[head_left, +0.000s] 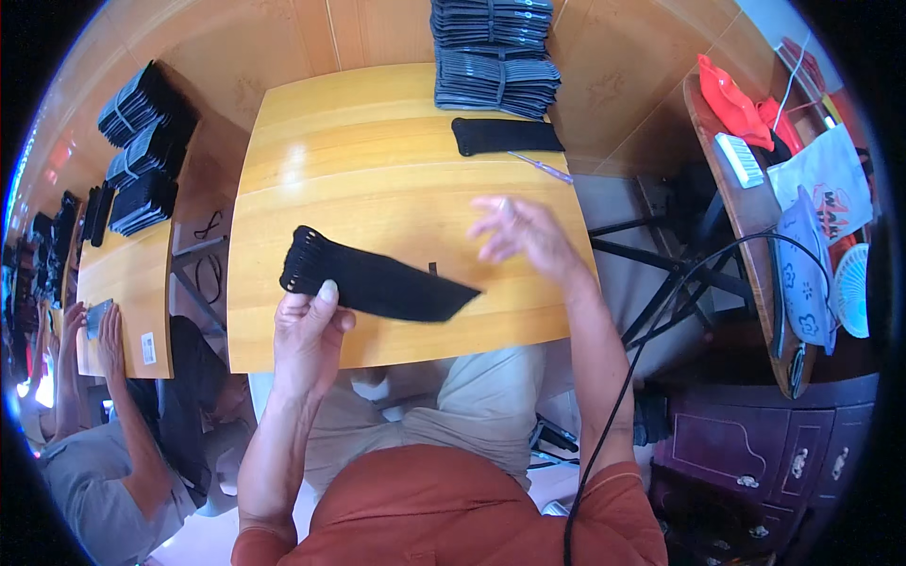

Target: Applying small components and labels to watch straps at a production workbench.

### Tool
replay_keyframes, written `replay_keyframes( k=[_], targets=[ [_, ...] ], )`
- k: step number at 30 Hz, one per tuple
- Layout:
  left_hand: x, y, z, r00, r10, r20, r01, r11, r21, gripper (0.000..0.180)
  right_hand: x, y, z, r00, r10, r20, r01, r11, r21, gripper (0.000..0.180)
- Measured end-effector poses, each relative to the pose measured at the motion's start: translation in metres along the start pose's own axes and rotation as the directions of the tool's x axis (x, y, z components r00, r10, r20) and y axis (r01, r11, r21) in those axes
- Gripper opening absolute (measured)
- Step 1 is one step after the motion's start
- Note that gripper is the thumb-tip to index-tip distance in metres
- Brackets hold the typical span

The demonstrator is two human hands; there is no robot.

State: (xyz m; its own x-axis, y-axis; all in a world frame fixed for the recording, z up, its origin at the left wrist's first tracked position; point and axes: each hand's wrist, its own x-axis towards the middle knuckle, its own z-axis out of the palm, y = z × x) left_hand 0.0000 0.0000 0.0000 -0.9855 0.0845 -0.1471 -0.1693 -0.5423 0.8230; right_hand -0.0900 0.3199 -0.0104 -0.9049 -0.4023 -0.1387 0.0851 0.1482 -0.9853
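Black fabric strip, pinched near its slotted end by left hand, slanting lengthwise to the right, with free tip near empty, spread-fingered right hand

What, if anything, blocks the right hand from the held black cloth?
Nothing visible stands between the right hand and the black cloth in the left hand; the small dark scrap beside it seems to lie on the table.

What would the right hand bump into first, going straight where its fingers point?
Probably the wooden tabletop; the right hand points left across it, beyond the black piece, though its height is hard to judge.
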Motion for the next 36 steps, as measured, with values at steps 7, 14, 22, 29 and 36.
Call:
replay_keyframes(
  k=[7,14,22,29,36],
  targets=[
    [0.055,0.006,0.038,0.988,0.089,0.125,-0.076,0.992,-0.105,0.015,-0.015,-0.008,0.025,0.985,-0.121,-0.124,0.135,0.985,0.107,0.030],
    [0.087,0.009,0.064,0.978,-0.209,-0.021,0.209,0.978,0.011,0.055,-0.017,0.010,-0.009,0.656,-0.633,-0.411,0.455,0.766,-0.454,0.036],
    [0.122,-0.004,0.079,0.980,-0.175,0.093,0.164,0.979,0.118,0.023,-0.021,0.007,-0.046,0.656,-0.662,-0.363,0.305,0.672,-0.675,0.044],
    [0.188,-0.027,0.104,0.996,-0.090,0.021,0.072,0.899,0.431,0.017,-0.005,0.000,-0.085,0.707,-0.491,-0.509,0.265,0.851,-0.453,0.036],
    [0.284,-0.049,0.131,0.996,-0.046,0.077,-0.006,0.820,0.572,0.017,0.050,0.009,-0.149,0.616,-0.396,-0.681,0.194,0.914,-0.356,0.031]
  ],
)
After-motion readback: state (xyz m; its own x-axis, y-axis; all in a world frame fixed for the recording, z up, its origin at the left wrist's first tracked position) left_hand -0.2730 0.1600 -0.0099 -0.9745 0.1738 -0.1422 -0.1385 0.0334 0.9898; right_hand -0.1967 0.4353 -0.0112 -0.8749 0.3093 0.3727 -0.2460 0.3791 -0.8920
